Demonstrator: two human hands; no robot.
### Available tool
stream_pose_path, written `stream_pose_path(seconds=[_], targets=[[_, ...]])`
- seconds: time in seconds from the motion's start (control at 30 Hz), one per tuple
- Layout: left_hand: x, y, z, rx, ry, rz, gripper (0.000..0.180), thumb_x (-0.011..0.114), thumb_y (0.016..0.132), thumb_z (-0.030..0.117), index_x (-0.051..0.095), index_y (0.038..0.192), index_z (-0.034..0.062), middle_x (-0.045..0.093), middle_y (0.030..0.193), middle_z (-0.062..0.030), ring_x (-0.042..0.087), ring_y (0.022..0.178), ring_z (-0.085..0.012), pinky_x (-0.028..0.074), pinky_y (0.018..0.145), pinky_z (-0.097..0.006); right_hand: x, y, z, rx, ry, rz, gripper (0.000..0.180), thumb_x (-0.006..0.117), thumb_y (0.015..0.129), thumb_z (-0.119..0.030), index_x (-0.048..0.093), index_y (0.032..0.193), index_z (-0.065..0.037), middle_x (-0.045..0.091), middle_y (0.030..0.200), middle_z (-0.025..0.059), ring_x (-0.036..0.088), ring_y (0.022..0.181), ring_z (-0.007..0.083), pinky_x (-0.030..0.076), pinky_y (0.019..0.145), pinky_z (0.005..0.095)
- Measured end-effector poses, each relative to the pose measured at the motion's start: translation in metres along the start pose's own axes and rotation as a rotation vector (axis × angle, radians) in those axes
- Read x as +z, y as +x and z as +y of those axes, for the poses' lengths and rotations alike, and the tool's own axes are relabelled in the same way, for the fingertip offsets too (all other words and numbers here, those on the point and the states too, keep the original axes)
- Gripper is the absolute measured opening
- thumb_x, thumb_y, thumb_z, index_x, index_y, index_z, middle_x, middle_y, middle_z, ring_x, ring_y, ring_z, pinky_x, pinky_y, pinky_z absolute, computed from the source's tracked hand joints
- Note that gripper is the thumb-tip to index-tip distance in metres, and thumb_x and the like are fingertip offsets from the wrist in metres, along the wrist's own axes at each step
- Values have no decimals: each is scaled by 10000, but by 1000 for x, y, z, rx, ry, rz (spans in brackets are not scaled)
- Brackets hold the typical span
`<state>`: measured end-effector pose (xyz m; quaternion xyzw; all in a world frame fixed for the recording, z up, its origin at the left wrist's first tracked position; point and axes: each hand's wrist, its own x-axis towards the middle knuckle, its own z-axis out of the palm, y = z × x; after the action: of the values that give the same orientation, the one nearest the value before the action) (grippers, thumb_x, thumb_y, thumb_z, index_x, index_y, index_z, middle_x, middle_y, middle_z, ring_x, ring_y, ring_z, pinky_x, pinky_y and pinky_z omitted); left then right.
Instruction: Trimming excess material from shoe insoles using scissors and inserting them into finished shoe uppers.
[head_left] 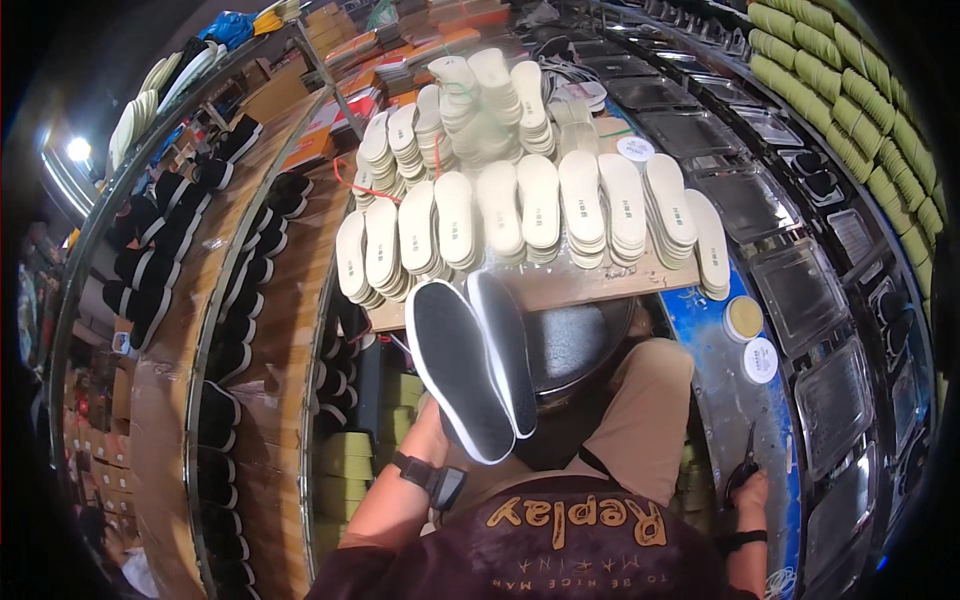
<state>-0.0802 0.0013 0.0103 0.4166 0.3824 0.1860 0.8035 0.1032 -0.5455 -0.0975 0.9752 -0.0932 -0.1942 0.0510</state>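
1. My left hand [440, 418] is clenched on a pair of dark shoes [470, 365], soles up toward me, edges white. Hand mostly hidden under them; only wrist w/ a black watch [432, 478] shows.
2. Shoes sit in front of my lap, just below the near edge of the wooden board [560, 285], over a dark round thing I can't make out.
3. My right hand [748, 490] is down at my right side, on the blue edge of the tabletop [715, 380]. It's at a small dark tool w/ thin tip pointing up; can't tell if the grip is closed on it or just resting, too small.
4. On the board: rows of white insoles [520, 205], stacked, toes away from me; more stacks piled behind.
5. Right of board, on the blue strip: two round tins [752, 340], one yellowish inside, one w/ white lid, close together, well apart from my right hand.
6. Further right: dark metal trays [800, 290] in a curved line, then green rolls [850, 110] along the far edge.
7. Left: long shelves [170, 400] w/ lines of black shoes [225, 360].
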Motion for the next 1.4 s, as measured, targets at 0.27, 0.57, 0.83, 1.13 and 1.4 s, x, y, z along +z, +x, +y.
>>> stream_pose_path(seconds=[0.27, 0.57, 0.83, 1.13, 1.4], targets=[[-28, -7, 0, 17, 97, -52, 198, 588, 905, 150, 668, 991, -9, 682, 882, -49, 633, 773, -127, 521, 692, -275, -41, -19, -108, -529, 694, 453, 354, 716, 705, -37, 604, 1037, 12, 657, 888, 256, 643, 872, 415, 509, 738, 431], [-37, -7, -3, 74, 180, -160, 209, 611, 887, 149, 667, 1011, -10, 686, 886, -59, 642, 784, -129, 529, 716, -278, -141, -165, -323, -1255, 795, -8, 585, 756, 744, -426, 533, 1064, 10, 605, 850, 192, 607, 839, 363, 480, 735, 437], [-64, -23, -12, 150, 539, -93, 262, 602, 896, 102, 627, 1135, -3, 683, 986, -66, 643, 843, -133, 537, 756, -282, -149, -178, -343, -1342, 519, 107, 499, 718, 755, -506, 554, 854, -45, 623, 741, 146, 613, 689, 384, 473, 624, 460], [-25, -25, 11, -222, -164, -231, 255, 530, 962, 186, 593, 1132, 7, 657, 941, -66, 638, 753, -169, 545, 676, -289, -128, -152, -337, -1175, 480, 34, 508, 675, 784, -535, 551, 832, -45, 621, 726, 182, 620, 742, 406, 474, 652, 472], [-41, 4, -12, -93, 24, -151, 221, 557, 934, 220, 633, 931, 12, 647, 808, -48, 584, 636, -149, 476, 556, -280, -123, -83, -251, -737, 331, 131, 426, 694, 767, -425, 627, 927, -37, 667, 862, 204, 645, 818, 391, 506, 716, 481]])
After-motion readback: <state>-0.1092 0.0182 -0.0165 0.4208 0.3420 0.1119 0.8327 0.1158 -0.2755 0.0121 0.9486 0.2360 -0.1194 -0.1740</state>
